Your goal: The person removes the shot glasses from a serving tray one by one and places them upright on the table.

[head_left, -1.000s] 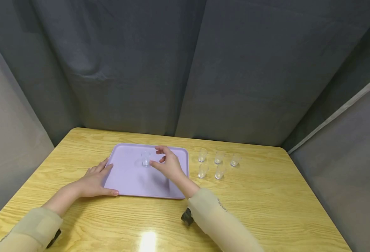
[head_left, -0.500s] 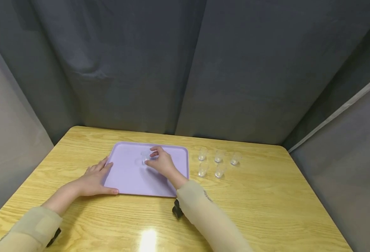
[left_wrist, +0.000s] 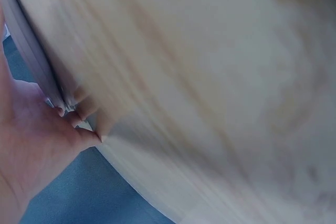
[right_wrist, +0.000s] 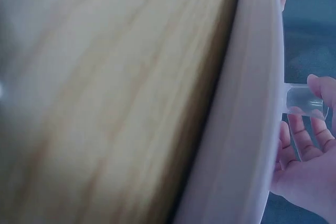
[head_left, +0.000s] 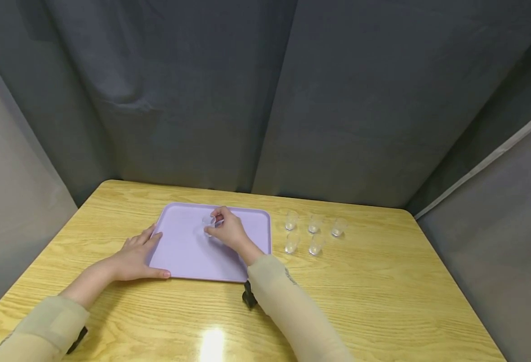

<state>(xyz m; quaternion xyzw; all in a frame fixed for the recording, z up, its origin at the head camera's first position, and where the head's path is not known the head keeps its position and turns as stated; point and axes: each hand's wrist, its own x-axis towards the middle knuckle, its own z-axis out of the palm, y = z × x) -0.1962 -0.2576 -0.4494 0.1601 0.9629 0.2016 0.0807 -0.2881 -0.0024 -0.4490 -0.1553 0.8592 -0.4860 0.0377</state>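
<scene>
A small clear shot glass (head_left: 208,221) stands on the lilac tray (head_left: 184,259), left of its middle toward the back. My right hand (head_left: 228,230) holds this glass, thumb on its near side and fingers on the far side. In the right wrist view, the thumb and fingertips lie on opposite sides of the clear glass (right_wrist: 303,99), beyond the tray's rim. My left hand (head_left: 133,259) rests at the tray's front left corner, fingers spread along the left side, thumb at the front edge. The left wrist view shows that hand (left_wrist: 39,135) against the tray's side.
Several more clear shot glasses (head_left: 316,245) stand in two short rows on the wooden table (head_left: 360,301), right of the tray. Dark grey curtains (head_left: 193,100) hang behind the table, with lighter grey panels at both sides.
My right hand has moved left and slightly back to the shot glass on the tray, and its fingers have closed on it. The left hand and the tray have stayed put.
</scene>
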